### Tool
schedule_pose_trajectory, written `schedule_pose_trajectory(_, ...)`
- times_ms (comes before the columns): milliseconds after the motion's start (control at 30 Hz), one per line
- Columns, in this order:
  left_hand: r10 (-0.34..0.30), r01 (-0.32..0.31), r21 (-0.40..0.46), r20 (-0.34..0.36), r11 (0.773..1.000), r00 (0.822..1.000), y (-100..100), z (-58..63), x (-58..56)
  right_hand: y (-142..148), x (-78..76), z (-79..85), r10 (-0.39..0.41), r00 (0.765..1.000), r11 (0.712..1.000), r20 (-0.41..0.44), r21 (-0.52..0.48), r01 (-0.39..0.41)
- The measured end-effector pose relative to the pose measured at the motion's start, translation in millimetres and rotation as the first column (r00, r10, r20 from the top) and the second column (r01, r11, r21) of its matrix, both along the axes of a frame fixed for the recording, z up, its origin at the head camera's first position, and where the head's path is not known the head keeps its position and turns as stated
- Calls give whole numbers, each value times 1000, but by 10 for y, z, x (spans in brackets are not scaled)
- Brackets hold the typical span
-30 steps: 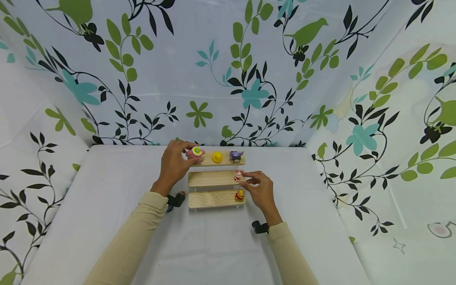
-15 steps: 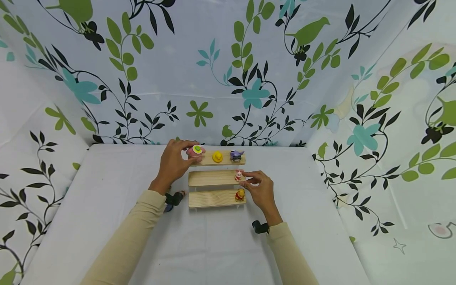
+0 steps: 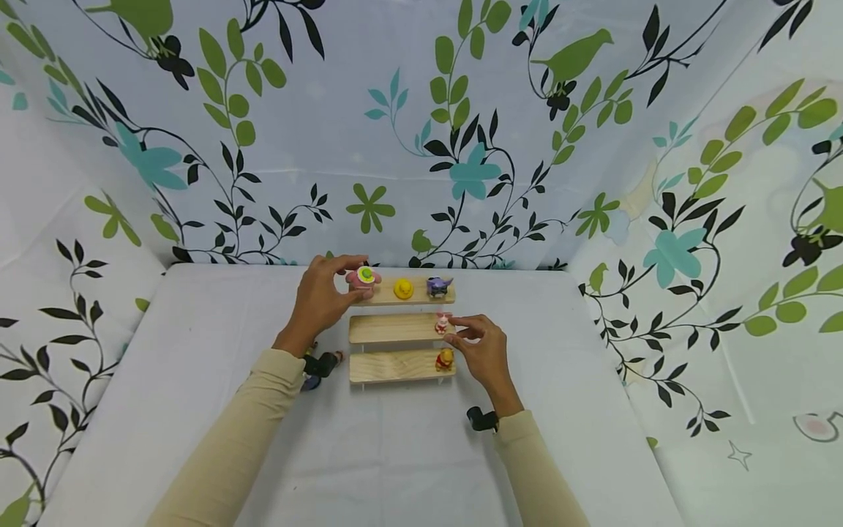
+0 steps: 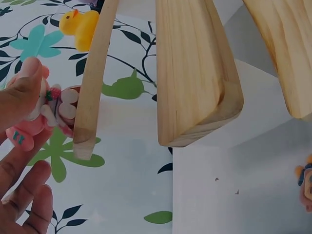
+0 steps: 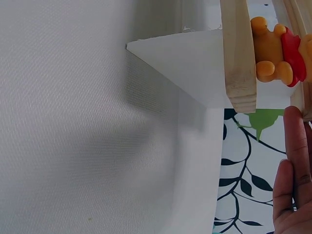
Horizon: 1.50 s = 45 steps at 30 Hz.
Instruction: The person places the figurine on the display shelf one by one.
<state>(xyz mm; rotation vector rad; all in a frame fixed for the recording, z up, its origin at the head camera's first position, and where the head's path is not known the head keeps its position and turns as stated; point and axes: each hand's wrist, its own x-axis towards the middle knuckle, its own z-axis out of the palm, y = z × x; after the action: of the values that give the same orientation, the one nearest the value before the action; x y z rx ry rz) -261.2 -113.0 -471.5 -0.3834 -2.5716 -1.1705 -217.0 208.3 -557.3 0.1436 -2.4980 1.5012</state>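
My left hand (image 3: 319, 300) holds a pink figurine (image 3: 363, 277) between thumb and fingers at the left end of the top wooden shelf (image 3: 382, 299). In the left wrist view the pink figurine (image 4: 36, 117) stands upright against that shelf's edge. My right hand (image 3: 484, 351) grips the right end of the middle shelf (image 3: 395, 329), thumb and index finger bent at its edges, right beside a small white-and-red figurine (image 3: 442, 323). Seen from the right wrist, a fingertip of the right hand (image 5: 297, 161) meets the shelf end.
A yellow duck (image 3: 403, 289) and a purple figurine (image 3: 438, 287) share the top shelf. An orange bear in red (image 3: 444, 359) sits at the right of the bottom shelf (image 3: 391, 368). More figurines lie partly hidden by the left wrist; one figurine (image 4: 306, 183) shows there.
Both hands keep nearly the same places, the left still holding the pink figurine. The left forearm has shifted slightly left, and the whole head view has drifted a little.
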Motion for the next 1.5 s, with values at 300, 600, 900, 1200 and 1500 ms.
schedule_pose_trajectory(300,38,-38,9,-2,999,999,-208,9,118,-1,-27,-7,-3,1000,1000,-3,-5,3)
schedule_pose_trajectory(600,110,-109,-17,64,994,992,-556,-190,321,-18,-3,-4,-5,1000,1000,29,-17,5)
schedule_pose_trajectory(900,164,-156,-59,160,986,974,-879,-389,560,-19,-2,-23,-3,1000,1000,9,-9,3)
schedule_pose_trajectory(1200,175,-156,-98,223,983,959,-1069,-632,795,-9,-8,8,-1,1000,1000,13,-15,1)
schedule_pose_trajectory(1500,186,-164,-117,213,979,959,-1013,-938,900,-6,6,-24,-7,1000,1000,7,1,7)
